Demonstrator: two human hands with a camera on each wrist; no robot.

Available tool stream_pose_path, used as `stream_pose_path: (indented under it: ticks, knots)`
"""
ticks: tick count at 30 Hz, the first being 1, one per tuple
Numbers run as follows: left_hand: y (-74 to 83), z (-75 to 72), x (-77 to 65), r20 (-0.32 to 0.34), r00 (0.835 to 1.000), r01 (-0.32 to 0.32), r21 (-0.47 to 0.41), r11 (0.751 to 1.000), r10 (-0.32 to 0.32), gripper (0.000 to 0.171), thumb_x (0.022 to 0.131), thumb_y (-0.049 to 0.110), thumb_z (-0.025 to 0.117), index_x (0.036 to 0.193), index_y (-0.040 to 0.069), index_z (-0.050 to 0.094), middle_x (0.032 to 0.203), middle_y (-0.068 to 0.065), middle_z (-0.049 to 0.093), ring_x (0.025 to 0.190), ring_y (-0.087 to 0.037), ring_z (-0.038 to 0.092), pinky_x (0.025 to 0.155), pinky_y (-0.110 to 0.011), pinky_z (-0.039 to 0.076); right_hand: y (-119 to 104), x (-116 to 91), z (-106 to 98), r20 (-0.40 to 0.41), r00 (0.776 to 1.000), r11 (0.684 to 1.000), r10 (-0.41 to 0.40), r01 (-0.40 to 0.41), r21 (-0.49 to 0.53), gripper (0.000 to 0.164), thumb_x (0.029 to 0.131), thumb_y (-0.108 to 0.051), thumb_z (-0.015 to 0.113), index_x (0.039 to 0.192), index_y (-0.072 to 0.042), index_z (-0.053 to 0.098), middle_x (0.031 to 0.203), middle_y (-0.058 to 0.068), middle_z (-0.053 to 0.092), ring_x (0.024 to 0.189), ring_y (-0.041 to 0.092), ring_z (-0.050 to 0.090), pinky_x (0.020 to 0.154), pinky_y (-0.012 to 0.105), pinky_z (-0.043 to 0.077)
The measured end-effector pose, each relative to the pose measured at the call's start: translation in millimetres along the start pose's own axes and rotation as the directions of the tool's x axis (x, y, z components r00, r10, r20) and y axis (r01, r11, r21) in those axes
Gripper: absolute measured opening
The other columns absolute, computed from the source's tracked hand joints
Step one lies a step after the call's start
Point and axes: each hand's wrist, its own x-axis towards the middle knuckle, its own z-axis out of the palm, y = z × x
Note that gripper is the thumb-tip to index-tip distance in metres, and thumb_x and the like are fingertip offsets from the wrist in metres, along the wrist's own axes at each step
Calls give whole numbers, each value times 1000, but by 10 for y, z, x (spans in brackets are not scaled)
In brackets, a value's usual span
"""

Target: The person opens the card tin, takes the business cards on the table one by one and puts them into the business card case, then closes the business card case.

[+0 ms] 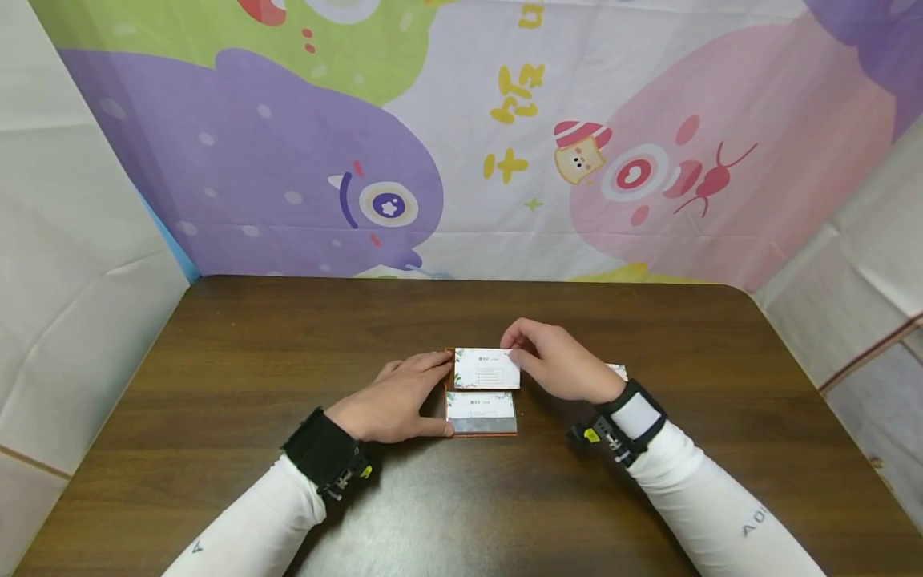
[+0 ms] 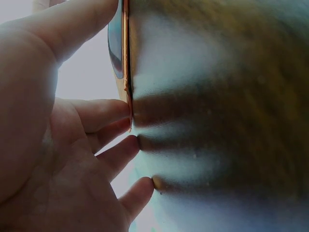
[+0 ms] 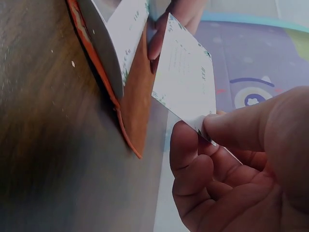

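A brown business card holder (image 1: 481, 435) lies unfolded on the table, one white card (image 1: 481, 403) with leaf corners in its lower pocket. My left hand (image 1: 397, 398) rests at its left edge, fingers extended and spread, the thumb on the lower corner. In the left wrist view those fingers (image 2: 120, 157) touch the holder's rim and the table. Over the holder's upper half my right hand (image 1: 566, 361) pinches a second white business card (image 1: 486, 369) by its right corner. In the right wrist view that card (image 3: 186, 77) is tilted, apart from the brown leather (image 3: 136, 106).
Part of another white printed card (image 1: 618, 371) shows beyond my right wrist. The brown wooden table (image 1: 252, 336) reaches back to a cartoon-printed cloth (image 1: 476, 224). White sheets (image 1: 79, 240) hang at both sides.
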Motion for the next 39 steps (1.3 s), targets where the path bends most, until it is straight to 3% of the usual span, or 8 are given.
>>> stream_pose_path:
  ticks: [27, 39]
  knots:
    - [-5, 6, 5, -7, 1000, -7, 15, 1000, 7, 89, 87, 58, 67, 153, 5, 40, 162, -9, 25, 147, -25, 23, 111, -52, 24, 0, -11, 167, 52, 998, 1000, 20, -19, -5, 9, 101, -14, 56, 106, -17, 62, 91, -5, 61, 83, 12, 57, 75, 31, 49]
    - [-6, 5, 1, 0, 1000, 2, 0, 1000, -2, 92, 88, 58, 67, 155, 4, 36, 163, -7, 25, 148, -25, 21, 112, -51, 23, -8, -57, 200, 74, 997, 1000, 8, -7, -4, 8, 100, -15, 57, 106, -17, 63, 91, -6, 61, 82, 12, 57, 74, 30, 49]
